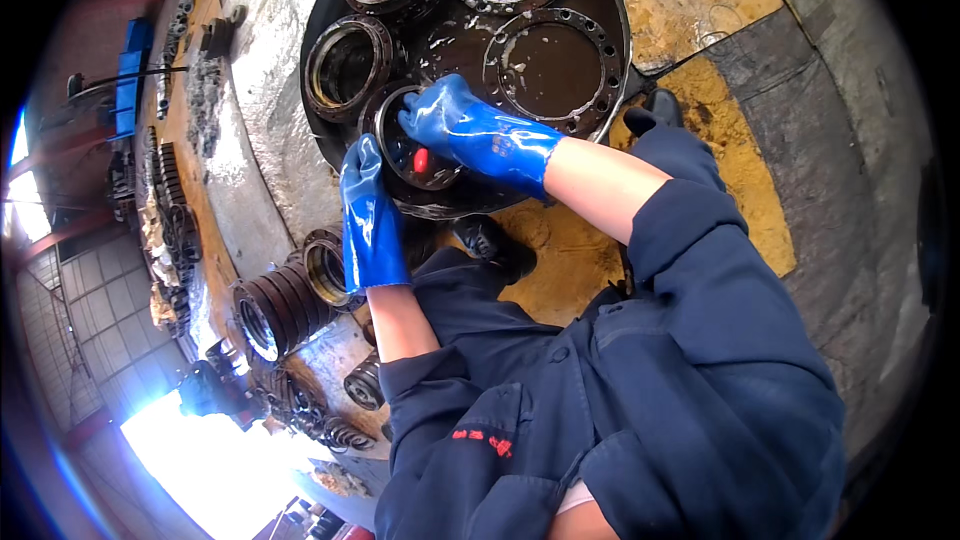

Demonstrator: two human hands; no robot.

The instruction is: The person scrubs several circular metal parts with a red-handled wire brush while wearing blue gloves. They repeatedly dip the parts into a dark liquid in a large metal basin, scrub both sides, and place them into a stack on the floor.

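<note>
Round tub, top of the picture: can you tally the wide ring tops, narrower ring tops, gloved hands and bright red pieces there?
Wide ring tops: 2
Narrower ring tops: 3
Gloved hands: 2
Red piece: 1
Total: 8

Blown-out daylight pours through a large white opening point(215, 465) between seven and eight o'clock, with bluish flare streaking the edge near eight; a smaller bright window point(30, 200) glares around nine. The reddish-brown structure point(90, 25) at ten o'clock sits in dim shadow. Hard white glints streak the left glossy blue rubber glove point(374, 225) and the right glossy blue rubber glove point(500, 145). Fisheye distortion bends straight lines toward a black rim; the centre looks fairly sharp.
</note>
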